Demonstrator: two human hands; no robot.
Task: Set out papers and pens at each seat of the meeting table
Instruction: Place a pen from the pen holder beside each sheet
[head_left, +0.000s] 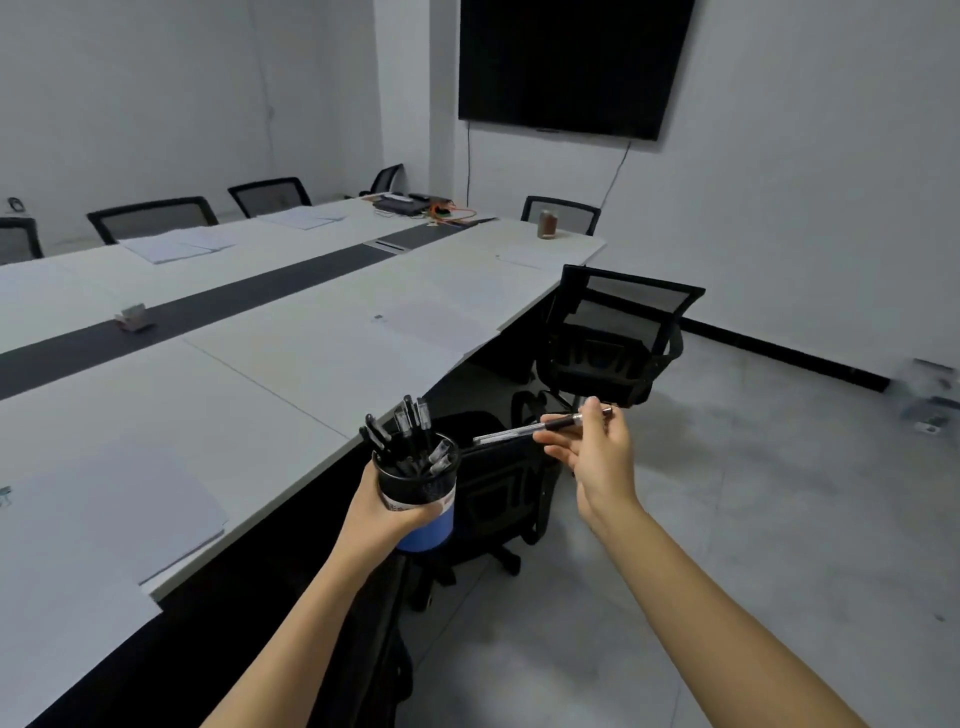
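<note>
My left hand (387, 512) grips a black and blue pen holder (422, 491) from below, just off the table's near edge; several black pens (410, 431) stand in it. To its right, my right hand (597, 452) pinches a single pen (540, 428) that lies nearly level in the air, its clear end pointing left toward the holder. Sheets of white paper (114, 514) lie at the seat in front of me. More paper (434, 325) lies at the seat further along, and paper stacks (176, 244) sit on the table's far side.
The long white meeting table (291, 374) has a dark centre strip. A black mesh chair (615, 343) stands at the near side, another chair (498, 488) is tucked below my hands. More chairs line the far side. A wall screen (571, 62) hangs ahead; grey floor spreads right.
</note>
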